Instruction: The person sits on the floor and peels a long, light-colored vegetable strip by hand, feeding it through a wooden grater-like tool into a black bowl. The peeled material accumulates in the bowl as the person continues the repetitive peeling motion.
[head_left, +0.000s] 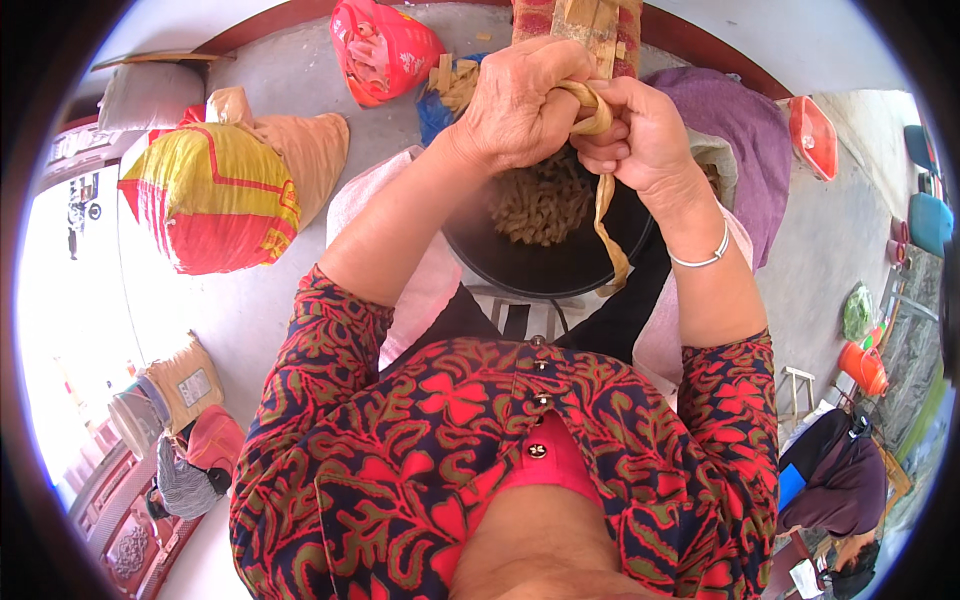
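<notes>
My left hand (521, 105) and my right hand (637, 139) meet above a round black basin (517, 274). Both grip one tan, flat, twisted strip (596, 112), which looks like dried plant leaf or stalk. It loops between the two hands, and its free tail hangs below the right one over the basin's near rim. Inside the basin lies a heap of small brown folded or knotted pieces (540, 210). Fingers hide part of the loop, so I cannot tell how far it is tied.
Beyond my hands, a wooden piece (585, 30) rests on patterned cloth. Around me are a red bag (382, 52), a blue bag (431, 116) with tan strips, a yellow-and-red sack (217, 195), purple cloth (757, 157) and a red plastic basket (814, 139). Another person (840, 480) is at lower right.
</notes>
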